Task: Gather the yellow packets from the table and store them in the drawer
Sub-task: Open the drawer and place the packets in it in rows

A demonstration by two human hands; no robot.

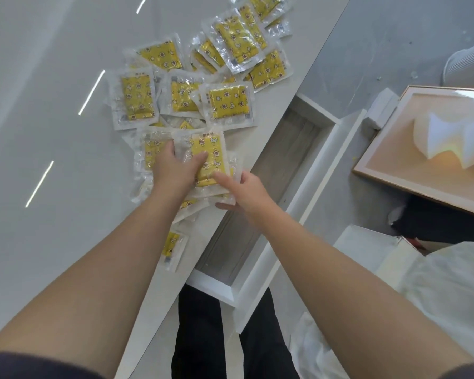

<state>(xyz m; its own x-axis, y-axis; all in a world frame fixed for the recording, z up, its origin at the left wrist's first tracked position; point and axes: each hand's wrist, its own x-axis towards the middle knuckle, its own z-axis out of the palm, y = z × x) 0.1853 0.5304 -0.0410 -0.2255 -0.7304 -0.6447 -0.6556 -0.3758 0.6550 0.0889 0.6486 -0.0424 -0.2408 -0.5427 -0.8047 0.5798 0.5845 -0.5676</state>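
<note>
The big white table [52,77] has a pulled-out drawer [271,173] at its edge. Yellow packets [227,102] lie spread on the table. On a small stack [211,149] near the drawer, my left hand [173,165] lies flat, fingers spread. My right hand [246,190] pinches the stack's edge.

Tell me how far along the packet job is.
Done: the drawer is pulled open, but no packets show inside it. In hand: the left hand presses on a small stack of packets at the edge of the table, while the right hand pinches its near side. Left: nearly everything. A spread of yellow packets lies farther up the table, plus one lone packet nearer the person.
</note>
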